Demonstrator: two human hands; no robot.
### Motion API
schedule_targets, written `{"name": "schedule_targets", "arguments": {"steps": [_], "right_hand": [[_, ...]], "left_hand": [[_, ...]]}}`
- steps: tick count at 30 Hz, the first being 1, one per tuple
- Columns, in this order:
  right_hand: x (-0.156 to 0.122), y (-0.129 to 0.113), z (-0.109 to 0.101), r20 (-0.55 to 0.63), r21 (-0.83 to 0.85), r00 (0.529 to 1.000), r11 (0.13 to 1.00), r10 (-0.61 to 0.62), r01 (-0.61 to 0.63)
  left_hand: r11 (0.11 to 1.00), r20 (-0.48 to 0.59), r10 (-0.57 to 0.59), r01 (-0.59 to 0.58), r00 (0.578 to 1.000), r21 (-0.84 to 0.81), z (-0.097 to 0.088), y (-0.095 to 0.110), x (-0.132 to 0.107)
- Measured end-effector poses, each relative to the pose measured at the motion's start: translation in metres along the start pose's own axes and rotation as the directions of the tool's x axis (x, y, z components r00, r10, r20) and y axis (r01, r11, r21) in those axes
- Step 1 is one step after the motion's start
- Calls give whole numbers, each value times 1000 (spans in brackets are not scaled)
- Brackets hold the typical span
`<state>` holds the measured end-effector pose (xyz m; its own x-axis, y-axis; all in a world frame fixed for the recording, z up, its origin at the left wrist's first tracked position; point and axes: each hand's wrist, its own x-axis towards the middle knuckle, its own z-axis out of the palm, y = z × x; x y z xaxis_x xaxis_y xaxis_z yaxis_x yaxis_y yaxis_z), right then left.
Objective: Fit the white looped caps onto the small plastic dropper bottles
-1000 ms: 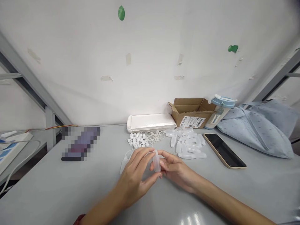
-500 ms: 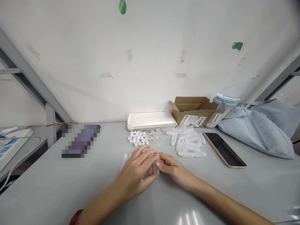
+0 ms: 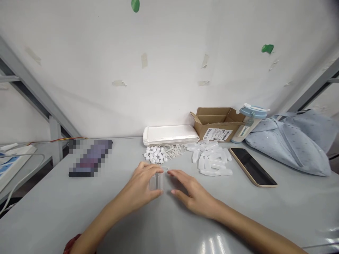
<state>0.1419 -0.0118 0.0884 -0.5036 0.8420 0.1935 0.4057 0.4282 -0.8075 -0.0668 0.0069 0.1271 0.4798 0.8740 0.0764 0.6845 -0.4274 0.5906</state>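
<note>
My left hand (image 3: pixel 141 183) rests on the grey table (image 3: pixel 53 211), its fingers and thumb curled around a small clear plastic bottle (image 3: pixel 160 181) that stands next to another one (image 3: pixel 152 183). My right hand (image 3: pixel 190 192) lies just right of them, fingers stretched out and holding nothing. A thin white cord (image 3: pixel 165 168) lies just beyond the fingertips. Behind the hands are a cluster of small white caps (image 3: pixel 155 155), a tangle of white cords (image 3: pixel 175 151) and a pile of several clear bottles (image 3: pixel 212 160).
A stack of white trays (image 3: pixel 171 134), an open cardboard box (image 3: pixel 215 123) and a blue-lidded cup (image 3: pixel 250 121) line the wall. A phone (image 3: pixel 253 166) and a blue cloth bag (image 3: pixel 293 141) lie at the right. A blurred dark object (image 3: pixel 90 158) lies at the left.
Both hands have dropped to the table and shifted left. The right hand has let go of the bottle and spread flat; the left hand now holds the bottle beside a second one.
</note>
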Motion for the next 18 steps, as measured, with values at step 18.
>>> {"name": "schedule_targets", "arguments": {"steps": [18], "right_hand": [[-1, -5, 1, 167, -174, 978, 973, -126, 155]], "left_hand": [[991, 0, 90, -90, 996, 99, 7, -11, -4]]}}
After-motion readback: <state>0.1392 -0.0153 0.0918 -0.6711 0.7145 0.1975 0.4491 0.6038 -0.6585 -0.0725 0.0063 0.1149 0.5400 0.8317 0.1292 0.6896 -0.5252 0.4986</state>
